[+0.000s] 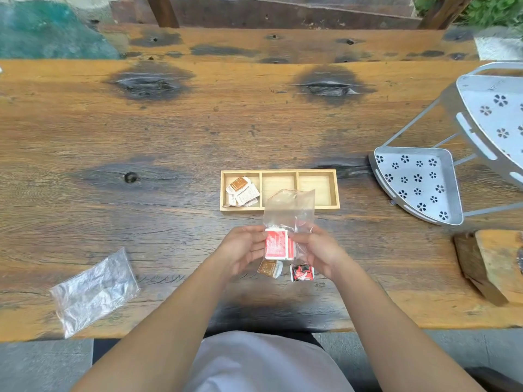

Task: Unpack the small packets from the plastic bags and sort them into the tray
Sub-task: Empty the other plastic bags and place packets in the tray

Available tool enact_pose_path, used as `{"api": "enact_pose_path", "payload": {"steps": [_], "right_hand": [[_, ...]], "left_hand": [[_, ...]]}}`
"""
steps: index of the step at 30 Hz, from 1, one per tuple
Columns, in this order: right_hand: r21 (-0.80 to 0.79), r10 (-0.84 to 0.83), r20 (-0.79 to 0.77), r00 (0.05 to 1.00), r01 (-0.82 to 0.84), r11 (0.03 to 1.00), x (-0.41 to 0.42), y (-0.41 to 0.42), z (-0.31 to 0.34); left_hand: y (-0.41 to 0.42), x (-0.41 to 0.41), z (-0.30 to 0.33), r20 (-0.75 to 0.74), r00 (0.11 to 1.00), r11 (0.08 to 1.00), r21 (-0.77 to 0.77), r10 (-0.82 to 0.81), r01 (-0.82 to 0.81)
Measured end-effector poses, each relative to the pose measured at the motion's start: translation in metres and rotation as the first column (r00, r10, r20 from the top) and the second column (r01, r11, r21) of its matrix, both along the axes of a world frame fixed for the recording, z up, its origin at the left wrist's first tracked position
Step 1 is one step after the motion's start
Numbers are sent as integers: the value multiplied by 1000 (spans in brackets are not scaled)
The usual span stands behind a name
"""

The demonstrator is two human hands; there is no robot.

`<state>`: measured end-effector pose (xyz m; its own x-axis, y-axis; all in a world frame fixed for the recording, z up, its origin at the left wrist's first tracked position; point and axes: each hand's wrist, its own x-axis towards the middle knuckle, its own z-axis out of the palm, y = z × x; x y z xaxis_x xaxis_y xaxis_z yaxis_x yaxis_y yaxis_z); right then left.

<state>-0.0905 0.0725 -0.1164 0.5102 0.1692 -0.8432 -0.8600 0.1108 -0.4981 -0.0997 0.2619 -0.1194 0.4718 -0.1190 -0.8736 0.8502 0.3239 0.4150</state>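
Note:
A wooden tray (336,190) with three compartments lies mid-table; its left compartment holds several brown-and-white packets (242,191), the other two are bare. Just in front of it, my left hand (242,250) grips a stack of red packets (276,244). My right hand (317,250) holds the clear plastic bag (290,209), which stands up over the tray's front edge. Below my hands a brown packet (270,268) and a red-and-black packet (302,273) lie on the table.
A crumpled empty plastic bag (94,291) lies near the table's front left edge. A grey metal corner rack (418,182) with flower cut-outs lies on its side at the right. A wooden block (492,264) sits at the right front.

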Motion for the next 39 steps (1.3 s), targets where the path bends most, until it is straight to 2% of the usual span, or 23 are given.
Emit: {"api": "enact_pose_path", "payload": {"steps": [2,4,8,13,18,22,28,32,39], "right_hand": [[38,0,-11,1000,1,999,9,-2,-3],[54,8,-25,1000,-6,999,17,0,-6],[56,51,-35,998,-49,997,36,1,-15],[-23,134,-52,990,-135,991,56,-6,-21],[22,221,-62,973,-220,975,66,-16,-24],[-48,195,-91,977,-200,979,61,-15,-30],[-9,123,-172,977,-126,992,52,-11,-28],[38,111,-178,978,-106,994,52,-7,-24],[8,99,-166,981,-99,995,56,-5,-19]], "left_hand": [[1,7,1,-25,1000,999,-46,14,-15],[2,13,0,-24,999,997,-73,-38,36],[6,25,-7,-26,997,997,-30,-76,76],[10,42,-14,-2,995,995,29,-97,97],[7,55,-22,3,996,996,35,-86,86],[1,54,-26,-41,996,996,-10,-85,85],[-1,44,-27,-172,981,996,-5,-91,92],[1,44,-24,-179,982,998,-17,-60,57],[4,45,-14,-161,986,999,31,-38,43]]}}
